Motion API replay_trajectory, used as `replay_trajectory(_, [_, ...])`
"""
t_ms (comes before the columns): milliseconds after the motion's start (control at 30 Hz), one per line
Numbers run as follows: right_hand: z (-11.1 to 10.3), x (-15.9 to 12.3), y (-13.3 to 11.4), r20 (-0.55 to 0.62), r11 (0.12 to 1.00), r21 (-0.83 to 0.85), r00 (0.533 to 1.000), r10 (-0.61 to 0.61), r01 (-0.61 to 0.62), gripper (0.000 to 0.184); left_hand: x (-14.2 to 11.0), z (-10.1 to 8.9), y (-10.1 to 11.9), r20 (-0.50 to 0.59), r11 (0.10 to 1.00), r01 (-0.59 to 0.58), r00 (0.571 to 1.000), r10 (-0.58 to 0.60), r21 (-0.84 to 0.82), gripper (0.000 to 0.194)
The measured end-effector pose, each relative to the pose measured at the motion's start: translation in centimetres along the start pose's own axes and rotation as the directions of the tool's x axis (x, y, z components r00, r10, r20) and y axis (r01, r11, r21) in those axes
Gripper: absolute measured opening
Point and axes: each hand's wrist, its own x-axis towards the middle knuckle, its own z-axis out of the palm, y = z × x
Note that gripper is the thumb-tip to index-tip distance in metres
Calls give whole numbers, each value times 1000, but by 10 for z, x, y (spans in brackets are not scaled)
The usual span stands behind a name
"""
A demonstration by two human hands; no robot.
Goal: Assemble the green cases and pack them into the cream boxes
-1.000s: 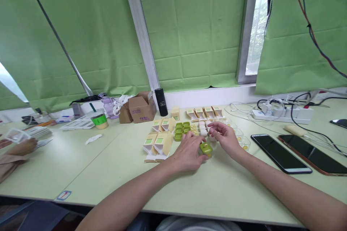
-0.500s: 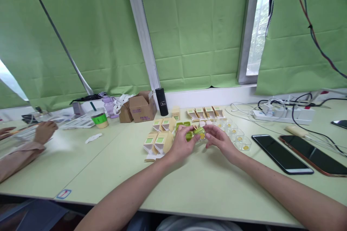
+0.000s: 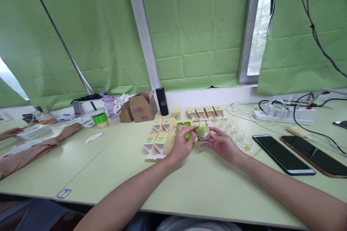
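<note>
Above the pale green table [image 3: 206, 187], my left hand [image 3: 182, 145] and my right hand [image 3: 221, 143] meet around a small green case with a white underside [image 3: 203, 131]. Left fingertips pinch its upper left edge. The right hand cups it from below with curled fingers. Just behind the hands lie several green cases [image 3: 184, 125] and small cream pieces, partly hidden. Tan paper boxes with green labels [image 3: 159, 142] stand left of my left hand. Clear little cups with yellow dots [image 3: 239, 139] sit right of my right hand.
Two phones [image 3: 282, 153] lie at the right, with a power strip and cables [image 3: 282, 114] behind them. A black cylinder [image 3: 162, 101], brown cartons [image 3: 142, 107] and a taped cup [image 3: 100, 120] stand by the window. Another person's arm [image 3: 35, 148] rests at the far left.
The green case went from lying on the table under my left hand to being held up between both hands. The other person's arm at the left reached further onto the table.
</note>
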Motion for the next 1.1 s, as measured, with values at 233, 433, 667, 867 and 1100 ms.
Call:
replay_trajectory(233, [-1, -1, 5, 46, 999, 9, 998, 42, -43, 34, -3, 2, 2, -18, 999, -32, 999, 32, 10, 31])
replay_trajectory(433, [-3, -1, 10, 71, 998, 28, 996, 52, -54, 38, -4, 1, 2, -15, 998, -47, 999, 47, 32, 31])
replay_trajectory(667, [1, -2, 6, 49, 999, 15, 998, 47, -48, 38, -5, 0, 2, -7, 999, -37, 999, 37, 15, 32])
replay_trajectory(867, [7, -5, 2, -6, 999, -31, 1000, -20, 20, 45, -4, -1, -2, 3, 1000, -7, 1000, 7, -4, 31])
replay_trajectory(1100, [11, -6, -1, -74, 981, -156, 989, -125, 112, 57, -3, 1, -7, -39, 1000, 2, 999, -3, -29, 29])
